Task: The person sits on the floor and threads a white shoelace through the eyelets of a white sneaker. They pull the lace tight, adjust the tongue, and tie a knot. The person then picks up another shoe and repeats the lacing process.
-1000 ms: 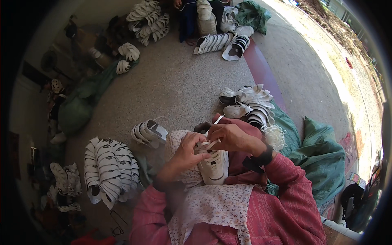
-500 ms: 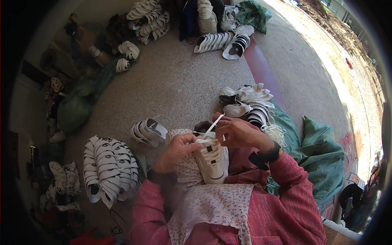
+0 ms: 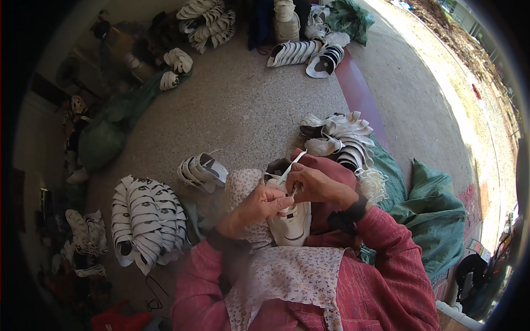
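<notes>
A cream-white shoe upper with its toe toward me lies between my knees, over the floral cloth on my lap. A white shoelace rises from it in a loop. My right hand pinches the lace above the upper's lacing rows. My left hand meets it there, thumb and forefinger pressed together on the lace. Both sets of fingertips nearly touch and cover most of the eyelets, so the exact threading is hidden.
Nested stacks of white shoe uppers stand at left, with a smaller stack nearer my knee. More uppers and a bundle of white laces lie by a green sack at right. Further stacks sit at the back.
My left hand has moved right and in over the lacing rows, meeting my right hand. My right hand has lowered slightly, and its fingers have turned down toward the upper.
</notes>
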### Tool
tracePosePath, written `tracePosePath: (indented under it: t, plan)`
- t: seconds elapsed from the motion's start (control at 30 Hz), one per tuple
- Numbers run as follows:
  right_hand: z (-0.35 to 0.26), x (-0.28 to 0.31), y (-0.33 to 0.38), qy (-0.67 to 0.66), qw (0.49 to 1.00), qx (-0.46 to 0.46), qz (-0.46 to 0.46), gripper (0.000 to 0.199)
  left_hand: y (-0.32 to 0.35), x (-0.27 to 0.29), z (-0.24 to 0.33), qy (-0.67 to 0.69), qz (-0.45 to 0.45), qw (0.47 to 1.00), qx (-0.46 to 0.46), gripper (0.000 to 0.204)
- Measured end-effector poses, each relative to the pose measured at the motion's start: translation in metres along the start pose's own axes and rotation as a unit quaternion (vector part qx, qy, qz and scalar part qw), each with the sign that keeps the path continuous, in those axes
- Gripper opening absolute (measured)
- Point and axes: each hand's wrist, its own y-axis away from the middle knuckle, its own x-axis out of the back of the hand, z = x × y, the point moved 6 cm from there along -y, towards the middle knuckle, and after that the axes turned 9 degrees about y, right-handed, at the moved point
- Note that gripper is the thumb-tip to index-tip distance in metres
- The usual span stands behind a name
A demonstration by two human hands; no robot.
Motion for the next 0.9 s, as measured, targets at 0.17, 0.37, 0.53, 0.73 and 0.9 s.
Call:
tracePosePath:
  t: [0.17, 0.37, 0.53, 0.73, 0.9]
  plan:
    - [0.004, 0.004, 0.005, -0.034, 0.999, 0.011, 0.004, 0.033, 0.005, -0.003, 0.002, 0.146, 0.023, 0.989, -0.003, 0.051]
    - [0.005, 0.004, 0.014, -0.113, 0.993, 0.016, 0.005, 0.027, 0.003, 0.037, 0.02, -0.146, 0.051, 0.972, -0.176, 0.059]
    - [0.017, 0.001, 0.021, -0.201, 0.979, 0.015, 0.038, 0.022, 0.011, 0.036, 0.012, -0.008, 0.11, 0.989, -0.096, 0.064]
    - [0.014, 0.0, 0.033, -0.398, 0.912, -0.074, 0.069, 0.013, 0.028, 0.044, -0.02, 0.06, 0.271, 0.938, -0.207, 0.031]
    - [0.015, 0.001, 0.059, -0.245, 0.963, -0.009, 0.112, 0.01, 0.06, 0.031, -0.038, -0.198, 0.304, 0.907, -0.212, 0.014]
